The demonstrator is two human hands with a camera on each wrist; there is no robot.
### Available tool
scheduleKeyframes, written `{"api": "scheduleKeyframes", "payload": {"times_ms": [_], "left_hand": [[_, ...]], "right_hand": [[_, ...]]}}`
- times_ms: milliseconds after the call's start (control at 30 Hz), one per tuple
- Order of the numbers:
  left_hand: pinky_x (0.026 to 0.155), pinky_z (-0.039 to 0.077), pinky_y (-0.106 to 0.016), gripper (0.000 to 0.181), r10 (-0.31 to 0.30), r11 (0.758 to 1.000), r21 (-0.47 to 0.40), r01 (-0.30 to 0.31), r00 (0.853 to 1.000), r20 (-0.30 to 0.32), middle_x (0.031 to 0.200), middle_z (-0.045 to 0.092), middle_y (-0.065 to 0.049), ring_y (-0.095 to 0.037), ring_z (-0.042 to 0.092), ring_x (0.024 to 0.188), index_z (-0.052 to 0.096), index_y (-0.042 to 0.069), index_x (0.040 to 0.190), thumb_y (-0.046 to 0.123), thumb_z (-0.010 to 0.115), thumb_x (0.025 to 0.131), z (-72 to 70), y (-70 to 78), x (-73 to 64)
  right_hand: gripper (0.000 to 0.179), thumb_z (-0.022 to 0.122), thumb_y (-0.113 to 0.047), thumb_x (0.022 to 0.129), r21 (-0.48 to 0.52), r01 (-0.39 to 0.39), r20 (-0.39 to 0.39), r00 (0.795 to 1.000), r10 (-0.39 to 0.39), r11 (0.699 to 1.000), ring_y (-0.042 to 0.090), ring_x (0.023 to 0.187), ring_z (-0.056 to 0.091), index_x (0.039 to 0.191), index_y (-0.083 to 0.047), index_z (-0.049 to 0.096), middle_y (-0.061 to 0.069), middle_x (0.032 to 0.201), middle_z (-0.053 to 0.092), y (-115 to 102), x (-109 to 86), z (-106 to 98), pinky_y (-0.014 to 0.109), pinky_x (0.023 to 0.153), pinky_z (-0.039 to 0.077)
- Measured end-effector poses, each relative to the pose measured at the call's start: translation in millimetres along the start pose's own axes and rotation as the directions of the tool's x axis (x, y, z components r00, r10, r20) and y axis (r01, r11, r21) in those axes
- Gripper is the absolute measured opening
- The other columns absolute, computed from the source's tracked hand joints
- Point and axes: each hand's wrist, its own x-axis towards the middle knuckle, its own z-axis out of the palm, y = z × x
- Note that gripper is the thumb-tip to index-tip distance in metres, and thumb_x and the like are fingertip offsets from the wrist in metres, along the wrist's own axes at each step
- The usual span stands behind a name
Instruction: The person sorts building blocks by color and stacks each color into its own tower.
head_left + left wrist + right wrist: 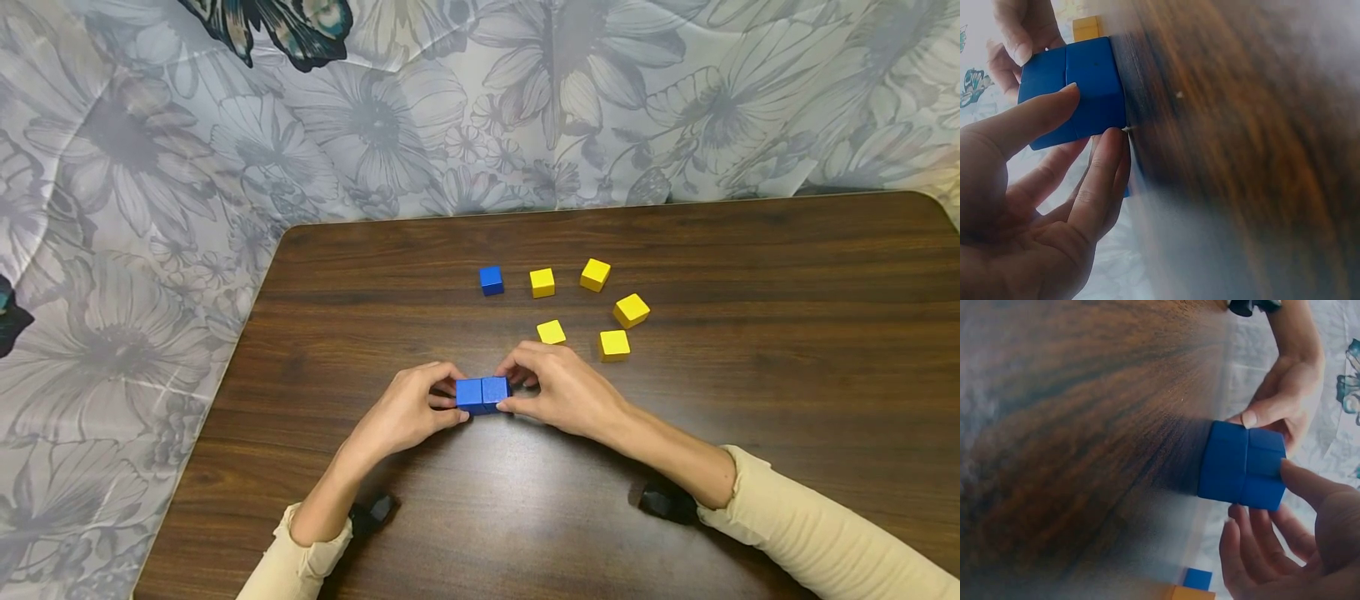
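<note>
Blue cubes point(469, 393) stand side by side in two layers on the wooden table, forming a small block; a seam between the layers shows in both wrist views. My left hand point(408, 408) grips its left end, thumb on the near face and fingers point(1094, 187) around the other side. At the right end, my right hand point(562, 387) pinches the upper blue cube point(1266, 462) between thumb and fingers. The upper cubes look nearly flush, touching each other. Part of the lower layer is hidden by the hands.
Beyond the hands lie a loose blue cube point(491, 281) and several yellow cubes, one yellow cube point(551, 332) just behind the right hand and another yellow cube point(614, 346) to its right. The table's point(750, 275) far edge meets a flowered cloth point(375, 125).
</note>
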Motion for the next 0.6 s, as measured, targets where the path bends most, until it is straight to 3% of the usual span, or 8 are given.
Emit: {"api": "scheduleKeyframes", "payload": {"times_ms": [600], "left_hand": [[0.079,0.057,-0.022,0.029,0.03,1.0,-0.009,-0.03,0.999,-0.012,0.104,0.068,-0.004,-0.017,0.068,0.095,0.067,0.011,0.102,0.002,0.083,0.079,1.1,-0.8,-1.9]], "right_hand": [[0.037,0.084,-0.026,0.081,-0.011,0.084,0.031,0.996,-0.084,0.996,0.015,0.092,0.067,0.112,-0.01,0.07,-0.003,0.105,0.068,-2.0,2.2,-3.4,0.032,0.08,0.058]]}}
